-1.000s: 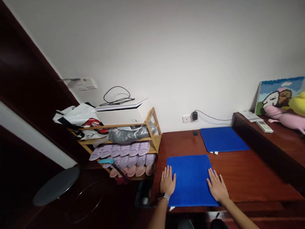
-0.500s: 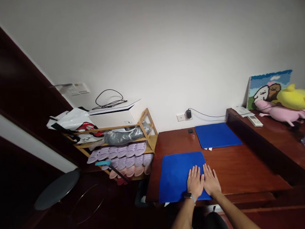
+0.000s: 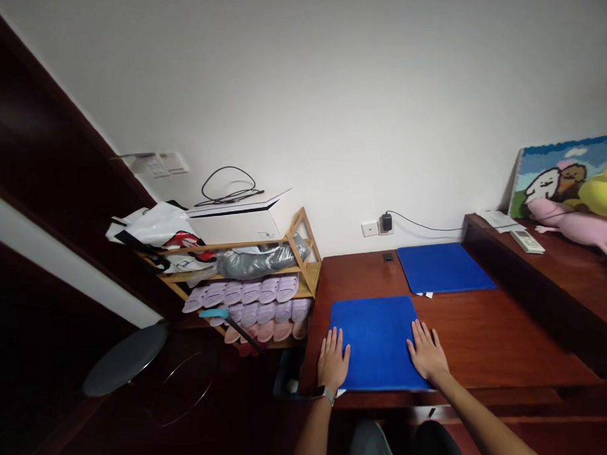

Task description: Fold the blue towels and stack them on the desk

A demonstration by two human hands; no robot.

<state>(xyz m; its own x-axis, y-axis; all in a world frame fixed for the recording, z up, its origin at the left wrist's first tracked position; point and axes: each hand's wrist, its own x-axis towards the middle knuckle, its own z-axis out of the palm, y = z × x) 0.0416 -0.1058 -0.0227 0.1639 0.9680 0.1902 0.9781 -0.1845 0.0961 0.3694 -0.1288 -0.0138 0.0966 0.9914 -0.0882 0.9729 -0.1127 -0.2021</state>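
A blue cloth (image 3: 376, 341) lies flat near the front edge of the dark red wooden table (image 3: 487, 344). My left hand (image 3: 333, 359) rests palm down on the cloth's left edge, fingers spread, with a watch at the wrist. On the cloth's right edge my right hand (image 3: 427, 351) presses flat, fingers also spread. Neither hand grips anything. A second blue cloth (image 3: 444, 268) lies farther back on the table, near the wall.
A wooden shoe rack (image 3: 258, 289) with several slippers and a white box stands left of the table. A round stool (image 3: 123, 350) is at the lower left. A raised shelf (image 3: 558, 258) on the right holds plush toys, a remote and a picture.
My hands were together at the cloth's right front half a second ago. They have slid apart, the left to the left edge, the right to the right edge.
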